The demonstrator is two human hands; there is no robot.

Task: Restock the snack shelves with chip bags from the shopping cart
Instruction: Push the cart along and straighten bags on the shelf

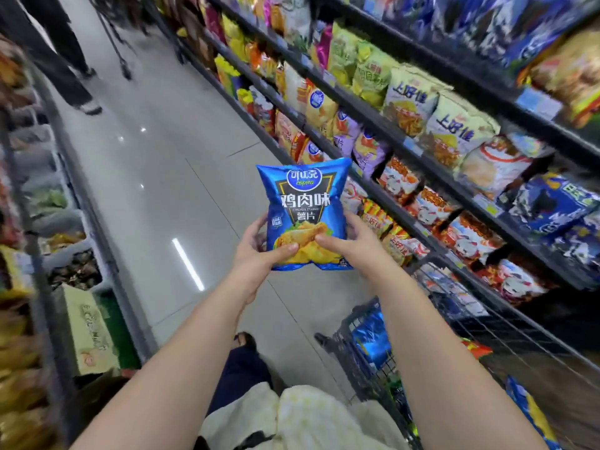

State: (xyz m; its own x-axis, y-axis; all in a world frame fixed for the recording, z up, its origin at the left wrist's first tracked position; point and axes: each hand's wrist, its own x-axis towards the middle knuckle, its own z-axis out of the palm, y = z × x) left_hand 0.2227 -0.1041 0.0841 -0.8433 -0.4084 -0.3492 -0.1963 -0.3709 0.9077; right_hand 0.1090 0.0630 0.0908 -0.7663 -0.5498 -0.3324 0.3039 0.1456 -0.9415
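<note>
First-person view down a supermarket aisle. Both hands are clamped on one blue chicken-flavour chip bag (305,206), held upright in the air above the tiled floor (162,164). The left hand (256,251) grips its lower left corner and the right hand (352,245) its lower right, with thumbs pressed on the front so the label faces the viewer (probably to read it and match it to a shelf slot). The snack shelves (363,108) run along the right, packed with yellow, purple, red and blue bags. The shopping cart (487,323) stands at lower right beside them, with more blue bags (370,336) inside. The held bag touches neither cart nor shelf and is not yet placed.
</note>
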